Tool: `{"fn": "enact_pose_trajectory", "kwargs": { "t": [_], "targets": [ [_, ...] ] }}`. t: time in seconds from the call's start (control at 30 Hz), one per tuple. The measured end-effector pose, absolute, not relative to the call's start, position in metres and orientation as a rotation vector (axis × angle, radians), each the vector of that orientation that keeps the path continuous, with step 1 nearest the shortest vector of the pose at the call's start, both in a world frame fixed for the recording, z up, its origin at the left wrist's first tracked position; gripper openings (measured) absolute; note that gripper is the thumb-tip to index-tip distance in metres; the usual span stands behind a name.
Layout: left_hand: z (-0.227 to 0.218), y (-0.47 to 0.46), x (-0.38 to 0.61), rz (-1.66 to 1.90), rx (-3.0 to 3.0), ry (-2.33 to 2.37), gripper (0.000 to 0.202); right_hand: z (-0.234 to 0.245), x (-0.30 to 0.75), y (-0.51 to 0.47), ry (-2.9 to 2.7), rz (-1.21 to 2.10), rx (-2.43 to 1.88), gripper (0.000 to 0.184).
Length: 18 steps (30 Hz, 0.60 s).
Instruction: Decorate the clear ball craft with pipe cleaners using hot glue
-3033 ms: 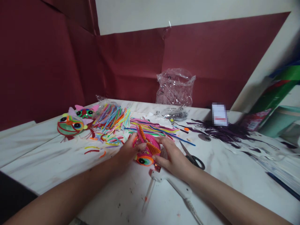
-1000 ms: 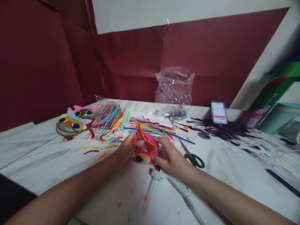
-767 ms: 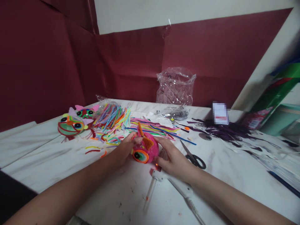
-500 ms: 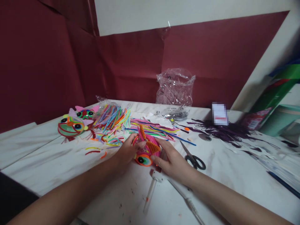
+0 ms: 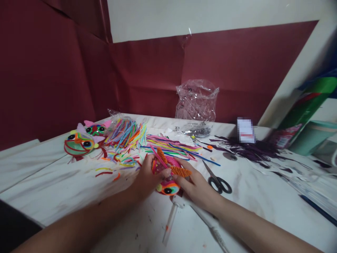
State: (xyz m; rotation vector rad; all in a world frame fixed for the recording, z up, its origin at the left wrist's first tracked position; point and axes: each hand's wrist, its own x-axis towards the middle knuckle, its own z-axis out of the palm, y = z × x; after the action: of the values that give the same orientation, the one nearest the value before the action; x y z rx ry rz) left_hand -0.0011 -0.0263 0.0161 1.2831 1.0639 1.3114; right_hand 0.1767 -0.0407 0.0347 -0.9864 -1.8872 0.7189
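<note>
Between my two hands is a pipe-cleaner animal head, pink and orange, with a large black-and-blue eye and orange ears standing up on top. My left hand grips its left side, with the thumb resting across the top. On the right side, my right hand wraps round it near the orange ear. Its far side is hidden. Just below it on the table lies a white tool with a clear stick, which looks like a glue gun. Black-handled scissors lie beside my right hand.
Two finished-looking animal heads sit at the left. Behind my hands are colourful pipe cleaners, loose and bagged. Dark purple strips spread at the right, near a roll of tape. A clear plastic bag stands at the back.
The animal head has tilted and turned between my hands, its eye shifting down and right. The right orange ear now points more to the right.
</note>
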Motion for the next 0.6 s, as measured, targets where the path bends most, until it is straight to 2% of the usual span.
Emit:
{"fn": "enact_pose_trajectory", "kwargs": {
  "t": [0.17, 0.37, 0.47, 0.6],
  "targets": [
    [0.0176, -0.0292, 0.0017, 1.297, 1.296, 1.126, 0.050, 0.0349, 0.1765, -0.0411, -1.886, 0.792, -1.035, 0.049],
    [0.0147, -0.0240, 0.0003, 1.312, 1.311, 1.132, 0.036, 0.0343, 0.1781, -0.0401, -1.895, 0.657, -1.002, 0.047],
    [0.0167, -0.0245, 0.0005, 1.304, 1.302, 1.085, 0.036, 0.0348, 0.1783, -0.0405, -1.932, 0.692, -1.031, 0.054],
    [0.0209, -0.0299, 0.0021, 1.303, 1.325, 1.092, 0.038, 0.0333, 0.1775, -0.0417, -1.869, 0.714, -1.030, 0.050]
  ]
}}
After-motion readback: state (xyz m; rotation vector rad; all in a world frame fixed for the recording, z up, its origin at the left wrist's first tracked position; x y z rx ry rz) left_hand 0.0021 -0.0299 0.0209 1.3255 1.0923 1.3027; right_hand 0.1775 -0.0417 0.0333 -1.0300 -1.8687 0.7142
